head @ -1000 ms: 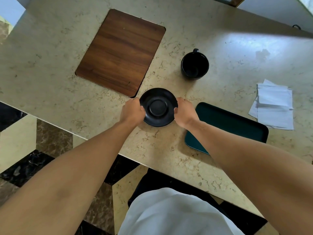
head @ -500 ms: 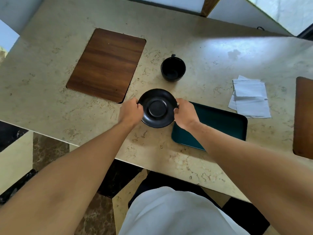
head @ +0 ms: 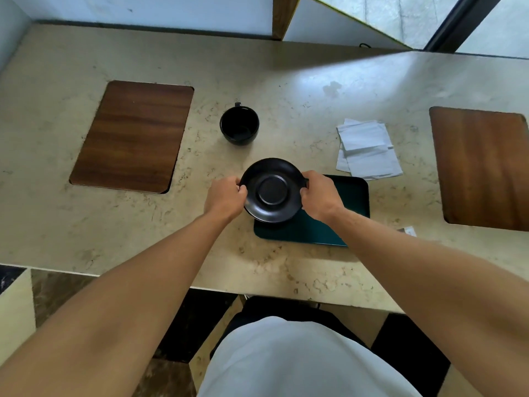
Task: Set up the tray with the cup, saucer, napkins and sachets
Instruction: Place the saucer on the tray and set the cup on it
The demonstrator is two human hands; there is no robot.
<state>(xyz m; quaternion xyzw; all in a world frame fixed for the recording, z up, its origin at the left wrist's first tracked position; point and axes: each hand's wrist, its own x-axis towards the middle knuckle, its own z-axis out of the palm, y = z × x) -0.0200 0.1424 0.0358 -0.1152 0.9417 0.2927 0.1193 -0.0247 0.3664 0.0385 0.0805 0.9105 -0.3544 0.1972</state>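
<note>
While both hands (head: 226,197) hold it, saucer (head: 272,190) overlaps tray (head: 352,196) edge.

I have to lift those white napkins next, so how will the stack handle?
The napkins look thin and unevenly fanned, so they are probably floppy and light. Loose sheets will likely slide apart or shed if pushed; pinching the whole stack seems safer.

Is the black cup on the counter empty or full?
Empty, as far as shows: the cup stands upright on the counter, its dark inside bare down to the bottom.
</note>
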